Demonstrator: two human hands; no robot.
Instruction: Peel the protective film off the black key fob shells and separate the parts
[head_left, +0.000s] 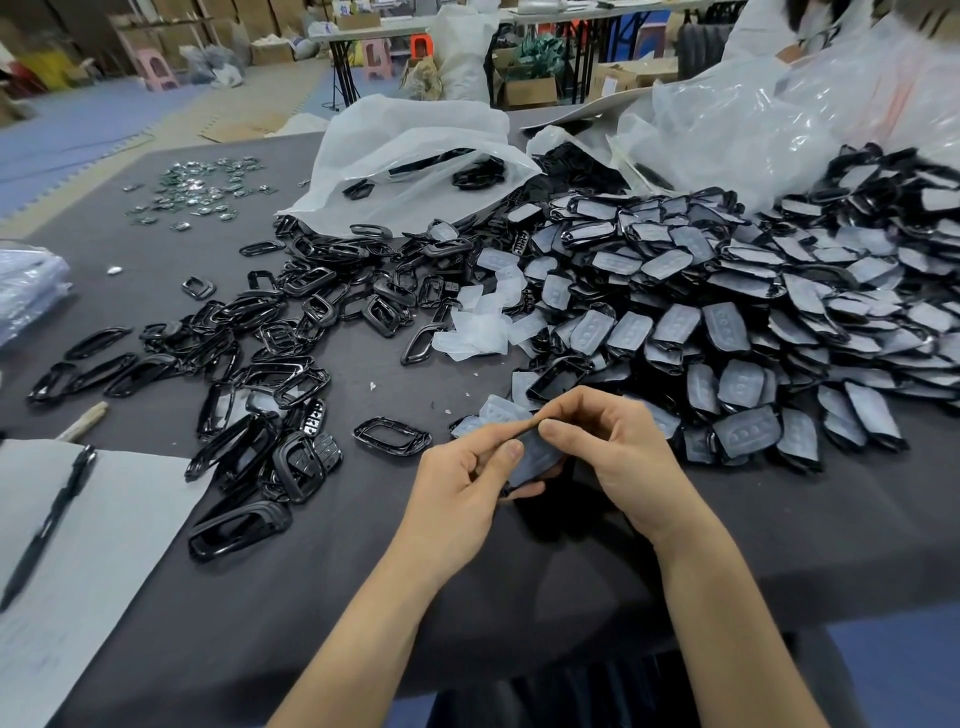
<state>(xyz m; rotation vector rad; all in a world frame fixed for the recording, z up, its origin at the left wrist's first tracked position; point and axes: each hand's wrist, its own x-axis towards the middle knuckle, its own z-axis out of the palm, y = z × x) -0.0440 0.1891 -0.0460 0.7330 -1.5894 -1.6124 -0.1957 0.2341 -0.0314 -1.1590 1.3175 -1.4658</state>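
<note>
Both hands, left hand and right hand, curl their fingers around one film-covered key fob shell.

Dark table carries heaped filmed shells, black frames (scattered), paper

Two hands are counted, the left hand and the right hand, and one film-covered shell is held between them. On the bench one large heap of wrapped shells is seen, far too many to be counted singly. Several dozen bare black frames are scattered to the left. One small pile of peeled films is found, roughly a dozen pieces. One scatter of small shiny parts, dozens strong, is noted. One pen, one sheet of paper and one open white bag are counted.
</note>
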